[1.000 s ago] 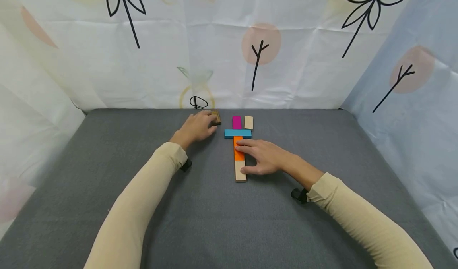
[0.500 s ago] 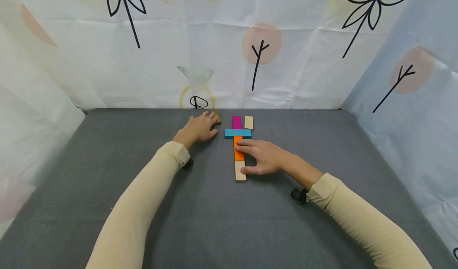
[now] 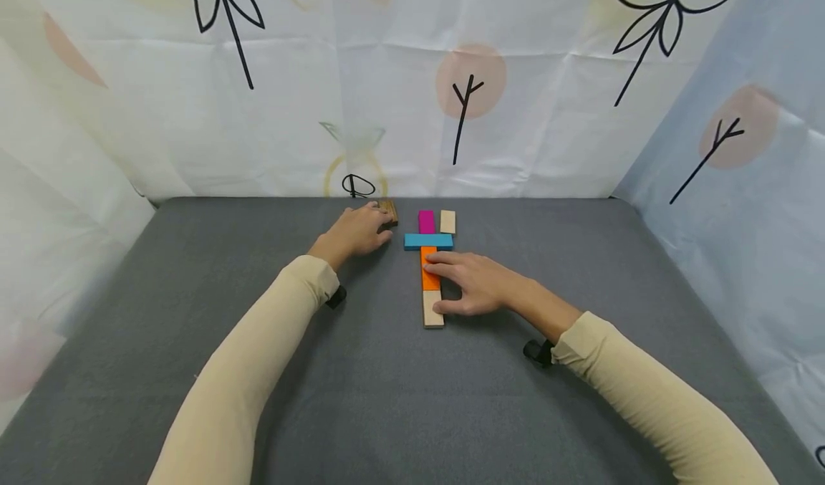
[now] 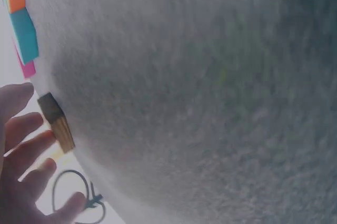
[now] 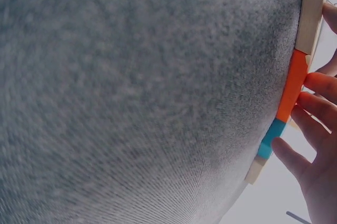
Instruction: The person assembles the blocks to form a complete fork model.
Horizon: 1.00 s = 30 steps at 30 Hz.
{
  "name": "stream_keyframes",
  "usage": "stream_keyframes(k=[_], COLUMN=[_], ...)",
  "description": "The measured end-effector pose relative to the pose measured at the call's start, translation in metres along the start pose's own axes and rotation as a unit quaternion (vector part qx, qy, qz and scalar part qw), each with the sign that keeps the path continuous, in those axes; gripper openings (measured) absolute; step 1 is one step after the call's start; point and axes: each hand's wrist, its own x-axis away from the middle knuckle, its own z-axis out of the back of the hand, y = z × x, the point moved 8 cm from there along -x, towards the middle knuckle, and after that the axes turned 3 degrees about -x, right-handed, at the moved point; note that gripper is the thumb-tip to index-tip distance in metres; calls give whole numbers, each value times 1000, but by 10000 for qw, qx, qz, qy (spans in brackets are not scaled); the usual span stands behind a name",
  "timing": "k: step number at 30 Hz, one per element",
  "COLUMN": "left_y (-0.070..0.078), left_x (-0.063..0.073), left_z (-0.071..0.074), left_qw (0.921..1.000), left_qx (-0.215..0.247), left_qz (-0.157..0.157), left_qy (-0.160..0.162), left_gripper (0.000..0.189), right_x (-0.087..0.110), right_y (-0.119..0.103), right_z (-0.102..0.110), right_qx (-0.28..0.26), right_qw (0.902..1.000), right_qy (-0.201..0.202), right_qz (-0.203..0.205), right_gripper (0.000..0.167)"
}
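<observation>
My left hand [image 3: 354, 234] lies at the back of the table beside a brown wooden block [image 3: 389, 210], its fingertips over the block's left part. In the left wrist view those fingers are apart and loosely bent near the brown block [image 4: 57, 124]; firm contact is hard to tell. My right hand [image 3: 480, 283] rests with extended fingertips on an orange block [image 3: 428, 279], and its thumb touches a pale wooden block [image 3: 432, 320] in line with it. Crosswise behind the orange one lies a blue block [image 3: 428, 241]. A magenta block [image 3: 426, 221] sits beyond that.
A short pale block [image 3: 447, 221] sits right of the magenta one. Grey cloth covers the table [image 3: 412, 413]. A white patterned curtain [image 3: 399, 98] rises at its back edge, with more fabric along both sides.
My left hand shifts a little toward me with its fingers spreading, then moves slightly back with them drawn in over the brown block. My right hand and the blocks stay put.
</observation>
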Motion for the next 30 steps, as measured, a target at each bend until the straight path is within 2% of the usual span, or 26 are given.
stream_keyframes(k=[4, 19, 30], left_y=[-8, -24, -22], left_x=[-4, -16, -18], left_z=[0, 0, 0], left_qw=[9996, 9972, 9951], left_qx=[235, 677, 934], left_qz=[73, 294, 166], left_qy=[148, 129, 294], left_gripper=[48, 51, 51], right_x=[0, 0, 0], right_y=[-1, -1, 2], right_z=[-1, 1, 0], right_qx=[-6, -53, -84], right_qw=[10000, 9998, 9999], right_qy=[17, 121, 62], right_qz=[43, 156, 96], right_gripper=[74, 75, 75])
